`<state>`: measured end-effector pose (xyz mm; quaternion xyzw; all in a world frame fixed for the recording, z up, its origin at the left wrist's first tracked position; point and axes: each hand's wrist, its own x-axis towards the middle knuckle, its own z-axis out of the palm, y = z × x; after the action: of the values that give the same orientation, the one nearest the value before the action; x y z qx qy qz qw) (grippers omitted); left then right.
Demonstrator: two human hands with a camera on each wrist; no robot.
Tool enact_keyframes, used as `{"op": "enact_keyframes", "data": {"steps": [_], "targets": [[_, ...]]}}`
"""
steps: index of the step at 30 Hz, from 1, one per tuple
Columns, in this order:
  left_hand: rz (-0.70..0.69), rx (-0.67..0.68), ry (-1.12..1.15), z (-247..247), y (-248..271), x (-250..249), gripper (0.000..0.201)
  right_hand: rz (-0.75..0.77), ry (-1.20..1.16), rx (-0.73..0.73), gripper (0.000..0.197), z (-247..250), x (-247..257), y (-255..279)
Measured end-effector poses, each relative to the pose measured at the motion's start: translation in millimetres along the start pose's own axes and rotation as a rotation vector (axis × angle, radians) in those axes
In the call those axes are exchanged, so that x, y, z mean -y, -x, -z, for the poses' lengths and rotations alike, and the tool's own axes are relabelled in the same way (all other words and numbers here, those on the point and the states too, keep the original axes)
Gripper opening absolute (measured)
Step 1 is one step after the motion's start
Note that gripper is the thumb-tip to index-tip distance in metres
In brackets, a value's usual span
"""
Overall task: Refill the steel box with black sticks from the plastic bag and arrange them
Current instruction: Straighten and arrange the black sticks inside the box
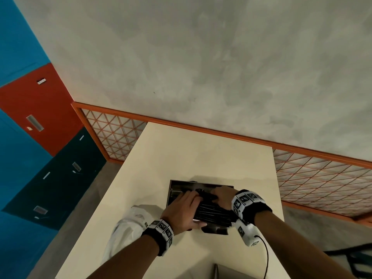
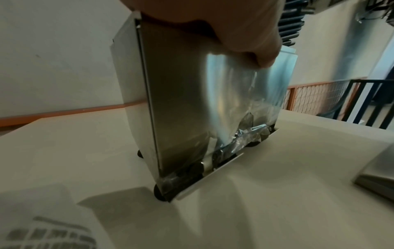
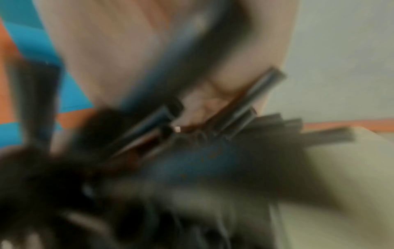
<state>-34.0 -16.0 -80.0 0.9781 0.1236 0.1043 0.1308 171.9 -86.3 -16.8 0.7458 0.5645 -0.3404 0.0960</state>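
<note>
Both hands over my steel box (image 1: 177,190): left hand (image 1: 181,211) grips its near edge, right hand (image 1: 222,196) pinches black sticks (image 1: 211,211).

Soft, even indoor light fills the head view, where wide-angle bending tilts the wall lines. The steel box (image 2: 181,94) throws a dark shadow toward the camera and shows pale glare. The right-wrist picture is heavily smeared by motion blur.

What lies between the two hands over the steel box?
In the head view, black sticks lie between the left hand and right hand, inside the steel box.
</note>
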Motion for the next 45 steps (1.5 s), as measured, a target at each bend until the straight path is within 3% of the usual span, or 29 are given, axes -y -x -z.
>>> {"op": "enact_keyframes", "data": {"steps": [4, 12, 18, 21, 25, 27, 31, 35, 40, 45], "targets": [[-0.01, -0.088, -0.05, 4, -8, 3, 0.078, 0.004, 0.028, -0.026, 0.031, 0, -2, -5], [0.049, -0.082, -0.036, 5, -13, -1, 0.09, 0.121, 0.026, -0.053, 0.03, 3, 4, -6], [0.184, 0.317, 0.131, 25, -40, 4, 0.084, 0.177, -0.039, -0.044, 0.037, 7, -1, -1], [0.225, 0.556, 0.171, 32, -58, 10, 0.095, 0.15, -0.068, -0.048, 0.037, 11, -6, 2], [0.233, 0.61, 0.207, 32, -65, 10, 0.096, 0.087, -0.223, -0.062, 0.02, 20, -23, 9], [0.228, 0.569, 0.207, 32, -63, 10, 0.09, 0.048, -0.455, -0.175, 0.02, 19, -38, 18], [0.197, 0.529, 0.175, 35, -65, 4, 0.091, -0.098, -1.267, -0.539, 0.032, -12, -64, 33], [0.151, 0.482, 0.109, 32, -69, 1, 0.095, -0.142, -1.718, -0.788, 0.033, -40, -62, 42], [0.155, 0.435, 0.121, 24, -65, 2, 0.094, -0.143, -1.732, -0.909, 0.024, -50, -37, 41], [0.177, 0.388, 0.145, 16, -60, 4, 0.092, -0.101, -1.259, -1.006, 0.028, -59, -15, 31]]}}
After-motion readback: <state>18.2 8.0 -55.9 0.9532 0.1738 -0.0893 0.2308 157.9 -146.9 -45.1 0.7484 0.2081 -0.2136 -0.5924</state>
